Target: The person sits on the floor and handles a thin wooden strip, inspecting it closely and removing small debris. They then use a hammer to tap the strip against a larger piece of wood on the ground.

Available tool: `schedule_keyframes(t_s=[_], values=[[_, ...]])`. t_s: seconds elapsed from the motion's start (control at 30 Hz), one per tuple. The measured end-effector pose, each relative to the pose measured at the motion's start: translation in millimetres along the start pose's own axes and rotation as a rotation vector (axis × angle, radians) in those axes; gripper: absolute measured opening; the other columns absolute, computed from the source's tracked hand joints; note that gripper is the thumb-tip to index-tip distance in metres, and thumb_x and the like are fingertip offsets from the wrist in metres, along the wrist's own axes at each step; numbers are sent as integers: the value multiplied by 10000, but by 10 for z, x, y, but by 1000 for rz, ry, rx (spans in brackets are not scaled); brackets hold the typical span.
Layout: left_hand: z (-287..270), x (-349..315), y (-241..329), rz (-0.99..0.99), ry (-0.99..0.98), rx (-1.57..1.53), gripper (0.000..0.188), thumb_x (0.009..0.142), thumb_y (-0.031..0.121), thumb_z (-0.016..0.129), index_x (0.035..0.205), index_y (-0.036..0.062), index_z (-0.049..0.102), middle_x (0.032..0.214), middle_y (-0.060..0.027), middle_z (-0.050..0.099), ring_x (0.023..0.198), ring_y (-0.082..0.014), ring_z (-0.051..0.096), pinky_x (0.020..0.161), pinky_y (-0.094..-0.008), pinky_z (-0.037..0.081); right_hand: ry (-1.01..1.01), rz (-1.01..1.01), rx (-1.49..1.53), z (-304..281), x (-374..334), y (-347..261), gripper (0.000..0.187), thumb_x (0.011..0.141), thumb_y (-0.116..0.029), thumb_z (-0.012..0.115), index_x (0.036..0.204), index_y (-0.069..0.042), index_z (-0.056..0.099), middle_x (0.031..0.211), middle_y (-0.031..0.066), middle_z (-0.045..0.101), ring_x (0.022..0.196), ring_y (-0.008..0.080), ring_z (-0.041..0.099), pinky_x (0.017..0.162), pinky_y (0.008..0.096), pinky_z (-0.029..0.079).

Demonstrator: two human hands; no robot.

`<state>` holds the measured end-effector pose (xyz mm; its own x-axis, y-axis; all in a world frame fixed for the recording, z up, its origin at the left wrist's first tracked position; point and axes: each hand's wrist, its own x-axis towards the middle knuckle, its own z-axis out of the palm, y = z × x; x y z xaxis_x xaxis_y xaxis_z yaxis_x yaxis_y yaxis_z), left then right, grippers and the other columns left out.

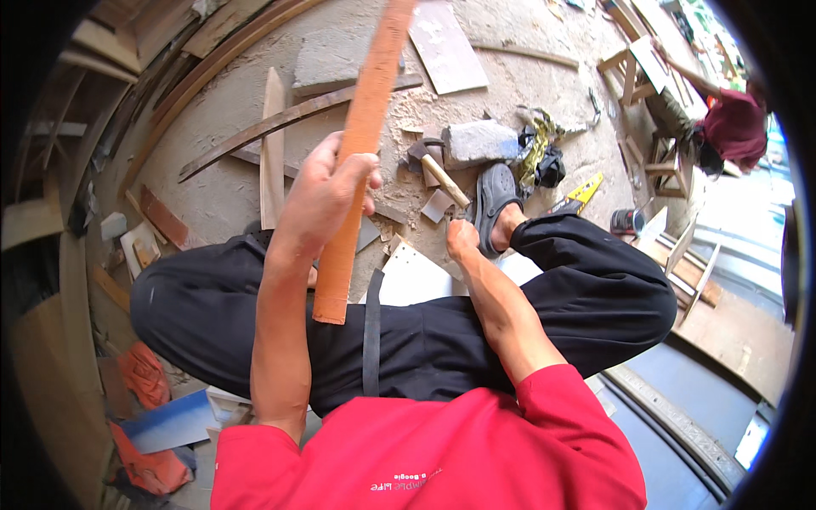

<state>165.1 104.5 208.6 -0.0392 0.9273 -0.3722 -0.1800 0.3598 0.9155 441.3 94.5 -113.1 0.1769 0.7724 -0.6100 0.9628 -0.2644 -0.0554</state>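
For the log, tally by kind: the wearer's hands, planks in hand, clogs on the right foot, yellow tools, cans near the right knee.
Hands, left and right: 2
Orange-brown plank: 1
Grey clog: 1
Yellow tool: 1
Can: 1
Total: 6

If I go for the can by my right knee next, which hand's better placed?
Probably your right hand: it's nearer the can, while your left hand grips the orange-brown wooden strip. Whether the right, fingers curled, holds anything isn't clear.
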Motion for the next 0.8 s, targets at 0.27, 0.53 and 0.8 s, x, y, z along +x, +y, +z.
schedule_keyframes(t_s=[0.27,0.53,0.8], values=[[-153,-213,171,42,-99,-48,359,1001,246,394,1215,-28,485,775,-65,568,612,-111,537,596,-257,484,-163,-173,-366,-1194,-35,-840,353,855,-219,629,1171,-79,703,1202,128,688,1086,307,679,837,449,568],[-241,-174,-12,12,-7,-103,377,1018,287,328,1161,-12,506,721,-55,560,577,-122,541,586,-271,493,309,-755,616,-2832,-1523,-1591,213,945,-178,607,1018,4,690,892,170,711,776,255,684,741,331,514],[-48,-85,-57,-113,-84,-60,349,1018,286,339,1119,4,517,734,-56,585,548,-119,553,528,-261,481,330,-877,765,-2694,-1972,-1509,86,869,-31,702,945,-5,671,801,101,692,635,146,672,569,281,527]])
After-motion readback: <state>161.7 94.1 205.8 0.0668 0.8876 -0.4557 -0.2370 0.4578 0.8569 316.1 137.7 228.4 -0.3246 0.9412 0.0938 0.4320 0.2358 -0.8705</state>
